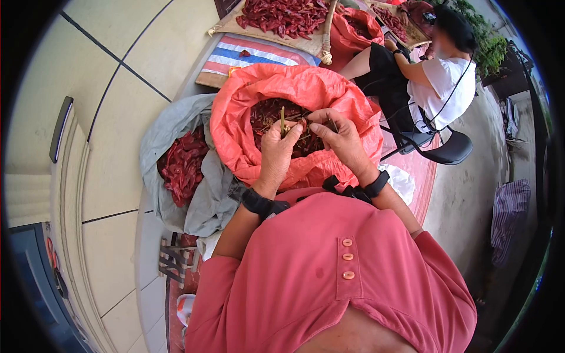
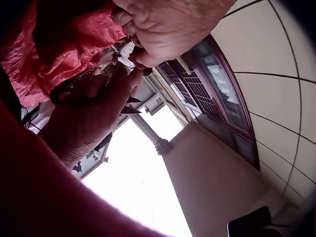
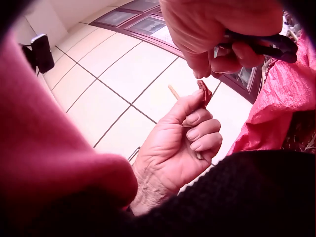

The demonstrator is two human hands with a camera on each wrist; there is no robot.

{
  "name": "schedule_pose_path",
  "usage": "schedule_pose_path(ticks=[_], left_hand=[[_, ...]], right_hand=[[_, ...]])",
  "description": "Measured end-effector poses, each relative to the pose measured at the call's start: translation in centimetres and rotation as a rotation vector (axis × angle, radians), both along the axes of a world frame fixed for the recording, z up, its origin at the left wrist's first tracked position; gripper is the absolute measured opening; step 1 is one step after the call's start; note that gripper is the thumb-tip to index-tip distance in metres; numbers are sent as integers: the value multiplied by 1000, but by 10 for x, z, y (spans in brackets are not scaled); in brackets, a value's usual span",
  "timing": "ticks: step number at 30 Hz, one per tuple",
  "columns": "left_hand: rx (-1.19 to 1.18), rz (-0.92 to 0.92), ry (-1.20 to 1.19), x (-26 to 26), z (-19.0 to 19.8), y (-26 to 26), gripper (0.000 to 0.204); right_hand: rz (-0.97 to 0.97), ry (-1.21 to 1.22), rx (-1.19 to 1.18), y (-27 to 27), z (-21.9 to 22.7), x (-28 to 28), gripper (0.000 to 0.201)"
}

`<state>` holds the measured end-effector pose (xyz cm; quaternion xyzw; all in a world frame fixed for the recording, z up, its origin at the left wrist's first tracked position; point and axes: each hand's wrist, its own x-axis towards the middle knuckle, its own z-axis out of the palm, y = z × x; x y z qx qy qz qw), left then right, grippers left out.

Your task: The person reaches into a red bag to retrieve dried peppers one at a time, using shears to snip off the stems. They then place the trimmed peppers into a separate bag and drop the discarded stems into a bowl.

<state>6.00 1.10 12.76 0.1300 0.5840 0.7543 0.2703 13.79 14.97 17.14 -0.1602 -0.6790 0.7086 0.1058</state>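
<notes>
My left hand (image 1: 275,154) (image 3: 173,148) pinches a small red chili piece (image 3: 205,94) between thumb and forefinger. A thin pale stem (image 3: 173,92) sticks out of the same hand, with the other fingers curled over it. Facing it, my right hand (image 1: 344,141) (image 2: 91,116) has its fingers around dark-handled scissors (image 3: 281,47); two pointed blades (image 2: 129,110) project past that hand in the left wrist view. Both hands are over an open red woven sack (image 1: 235,112) holding dark red chilies and stems. The right fingertips are close to the chili piece; contact is unclear.
A grey sack (image 1: 154,132) of red chilies (image 1: 182,167) stands left of the red one. Beyond are a striped bag (image 1: 220,59) and chilies on a mat (image 1: 282,17). At the upper right a person in white (image 1: 441,88) sits by a black chair (image 1: 450,150).
</notes>
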Motion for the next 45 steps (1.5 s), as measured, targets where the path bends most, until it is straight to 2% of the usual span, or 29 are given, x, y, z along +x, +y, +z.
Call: schedule_pose_path(ticks=[4,6,10,12,13,15,16,19,24,30,33,36,40,43,45], left_hand=[[-155,-56,244,-3,9,0,13],[-196,-60,287,-2,14,0,12],[-162,-67,348,-2,12,-2,10],[69,-135,-55,-1,8,-6,9],[185,-168,-257,-2,5,-7,8],[438,-258,-512,-1,-1,-4,5],[566,-302,-639,0,-4,-3,4],[734,-381,-821,4,-14,-3,4],[666,-405,-724,-3,-17,-7,7],[697,-446,-732,-8,-19,-10,9],[662,-450,-748,-9,-19,-12,9],[573,-441,-725,-8,-17,-14,9],[389,-305,-620,0,1,-13,9],[303,-380,-453,-4,-3,-13,9],[428,-466,-602,-8,-3,-16,10]], right_hand=[[16,-31,42,3,2,2,13],[21,-11,56,2,1,0,11],[7,-2,262,0,3,2,8],[-18,29,352,-3,0,2,7],[-1,38,210,-3,2,2,7],[30,55,-74,-2,6,4,8],[54,41,-116,-1,7,5,9],[117,-9,-211,2,8,6,12],[141,-52,-208,6,2,5,16],[140,-39,67,4,7,4,13],[132,6,564,1,16,5,16],[104,147,784,2,7,4,17],[57,159,949,-2,8,4,13],[56,131,1013,-5,4,3,14],[83,91,1033,-9,5,4,16]])
